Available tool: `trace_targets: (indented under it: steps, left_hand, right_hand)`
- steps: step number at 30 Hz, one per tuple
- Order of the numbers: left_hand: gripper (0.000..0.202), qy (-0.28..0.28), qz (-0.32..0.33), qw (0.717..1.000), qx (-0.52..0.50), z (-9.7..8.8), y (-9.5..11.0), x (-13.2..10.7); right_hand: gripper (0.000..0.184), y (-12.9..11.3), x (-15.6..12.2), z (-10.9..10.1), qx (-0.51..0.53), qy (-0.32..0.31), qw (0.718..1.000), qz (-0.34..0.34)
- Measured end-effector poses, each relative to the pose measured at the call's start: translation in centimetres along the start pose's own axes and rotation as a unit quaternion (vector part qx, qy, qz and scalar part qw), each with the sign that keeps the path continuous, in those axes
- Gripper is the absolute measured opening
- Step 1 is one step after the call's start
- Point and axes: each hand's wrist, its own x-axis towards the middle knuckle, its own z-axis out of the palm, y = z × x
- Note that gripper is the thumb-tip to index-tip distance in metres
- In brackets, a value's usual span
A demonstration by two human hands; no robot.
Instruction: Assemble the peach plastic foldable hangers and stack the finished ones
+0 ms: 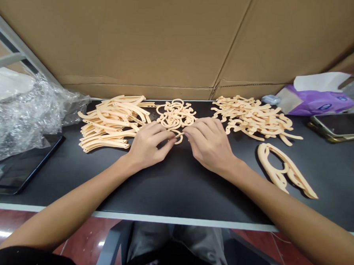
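My left hand (151, 144) is closed in a pinch on one end of a thin peach plastic piece (179, 136). My right hand (210, 144) pinches its other end, so the piece spans the gap between my fingertips. Its full shape is hidden by the fingers. Just behind lies a small heap of curved hanger hooks (176, 113). Left of it, beside my left hand, long curved hanger arms (109, 119) are piled. Beyond my right hand spreads a heap of wavy hanger arms (257, 117). A folded plastic hanger (286, 170) rests near my right forearm.
Bubble wrap (32, 113) covers part of a dark tablet (29, 168) on the left. A purple tissue pack (318, 100) and a phone (340, 125) are at the back right. Cardboard (146, 40) walls the back of the black table (176, 195), whose pale front edge is near my lap.
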Motion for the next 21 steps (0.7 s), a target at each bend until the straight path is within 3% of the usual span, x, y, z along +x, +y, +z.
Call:
trace_targets:
  steps: [9,13,17,19,21]
  left_hand:
    - [0.015,-0.069,0.011,0.998,0.005,0.1,-0.2,-0.3]
    - [0.016,-0.069,-0.006,0.998,0.009,0.0,-0.3,-0.2]
    - [0.013,0.033,-0.065,0.997,-0.005,-0.6,-0.5,0.3]
    - [0.010,0.102,-0.106,0.989,-0.008,-1.3,-1.0,0.8]
    - [0.008,0.160,-0.148,0.976,-0.012,-2.2,-1.9,1.3]
  right_hand:
    - [0.023,-0.6,0.0,0.2,0.112,-0.002,0.994,0.004]
    - [0.020,-0.6,-0.1,-0.2,0.089,0.071,0.993,-0.002]
    - [0.022,-1.5,-0.1,-0.9,0.095,0.137,0.986,-0.021]
    - [0.014,-2.7,0.0,-1.0,0.140,0.092,0.985,-0.039]
    - [0.013,-4.3,0.4,-0.6,0.183,-0.004,0.982,-0.043]
